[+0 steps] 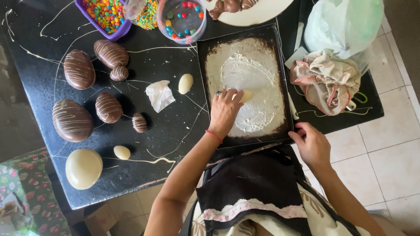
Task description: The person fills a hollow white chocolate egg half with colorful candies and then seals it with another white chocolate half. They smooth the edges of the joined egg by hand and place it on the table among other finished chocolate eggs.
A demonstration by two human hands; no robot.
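1. Black tabletop (166, 131), streaked with thin lines of white chocolate, fills the scene above a pale tiled floor (389, 161).
2. Left hand (224, 111) closes its fingertips on a small white chocolate egg half (246, 95), pressing it onto a dark baking tray (205, 61) smeared with melted white chocolate.
3. Right hand (311, 144) grips the tray's near corner, fingers curled over the rim, well to the right of the egg half.
4. Just left of the left hand lie another small white egg (185, 83) and a crumpled piece of white paper (159, 95).
5. Farther left sit brown chocolate eggs (79, 69) drizzled with white stripes, with a large white egg (83, 168) and a small one (122, 152) nearer the person.
6. Beyond the hands stand a purple tub of coloured candies (105, 15) and a clear cup (181, 19) holding a few more.
7. Beyond the right hand, a stained cloth (326, 81) lies bunched beside a pale green plastic bag (343, 24).
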